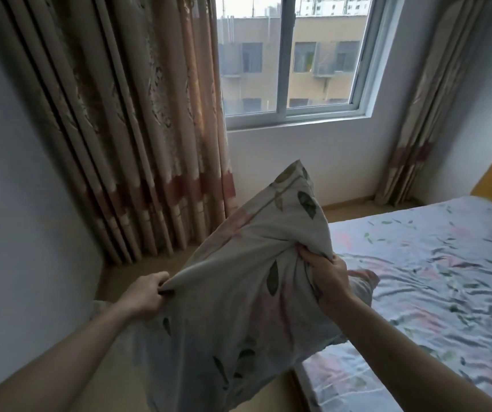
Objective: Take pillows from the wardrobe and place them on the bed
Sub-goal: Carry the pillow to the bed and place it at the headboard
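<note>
Two bare forearms reach forward, holding a leaf-printed pillow (238, 281) up in the air beside the bed (435, 263) (its sheet carries a matching print). The left hand (145, 294) pinches the pillow's left edge with closed fingers, while the right hand (326, 278) clutches a bunched fold near its right side. Behind hang patterned curtains (137, 129) and a window (295, 58).
</note>
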The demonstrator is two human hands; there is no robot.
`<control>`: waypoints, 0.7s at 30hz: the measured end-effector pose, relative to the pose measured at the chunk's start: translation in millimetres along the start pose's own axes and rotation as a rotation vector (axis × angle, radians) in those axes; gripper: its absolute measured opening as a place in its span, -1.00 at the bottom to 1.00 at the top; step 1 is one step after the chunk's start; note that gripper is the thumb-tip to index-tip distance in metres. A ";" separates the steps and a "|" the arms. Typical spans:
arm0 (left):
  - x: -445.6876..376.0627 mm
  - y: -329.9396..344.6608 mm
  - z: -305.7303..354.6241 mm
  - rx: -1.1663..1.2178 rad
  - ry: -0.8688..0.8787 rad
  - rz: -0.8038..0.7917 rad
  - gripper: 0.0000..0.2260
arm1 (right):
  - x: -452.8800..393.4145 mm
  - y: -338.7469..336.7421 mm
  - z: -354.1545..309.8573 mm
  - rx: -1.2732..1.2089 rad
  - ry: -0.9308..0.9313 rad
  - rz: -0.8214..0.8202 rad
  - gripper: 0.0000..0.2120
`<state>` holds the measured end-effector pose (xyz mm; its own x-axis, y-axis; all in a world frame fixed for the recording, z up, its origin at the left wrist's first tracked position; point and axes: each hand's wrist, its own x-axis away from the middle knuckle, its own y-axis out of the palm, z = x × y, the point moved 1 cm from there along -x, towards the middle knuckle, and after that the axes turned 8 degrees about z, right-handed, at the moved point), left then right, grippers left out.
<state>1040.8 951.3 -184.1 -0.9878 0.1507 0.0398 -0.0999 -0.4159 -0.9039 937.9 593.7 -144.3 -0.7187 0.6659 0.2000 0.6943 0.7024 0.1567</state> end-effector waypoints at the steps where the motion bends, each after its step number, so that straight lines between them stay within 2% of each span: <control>1: -24.1 -5.0 -5.0 0.043 -0.004 0.015 -0.90 | -11.6 14.0 0.7 0.009 -0.004 0.021 -0.71; 6: -146.9 -31.9 1.7 0.047 0.116 0.103 -0.87 | -65.5 59.0 2.7 0.029 -0.045 0.150 -0.64; 9: -207.0 -38.1 22.9 0.025 0.205 0.100 -0.84 | -100.2 65.4 6.5 0.042 -0.019 0.219 -0.49; 15: -332.7 -32.4 70.1 0.026 0.367 0.123 -0.76 | -192.6 83.4 6.0 0.112 -0.049 0.331 -0.33; 21: -451.3 -15.1 119.2 -0.024 0.456 0.110 -0.77 | -298.7 107.7 2.6 0.129 -0.060 0.397 -0.34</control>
<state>1473.8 782.6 -137.6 -0.8383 0.4880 -0.2431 0.0102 -0.4318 -0.9019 1227.3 471.0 -189.7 -0.3996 0.9020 0.1634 0.9104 0.4113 -0.0445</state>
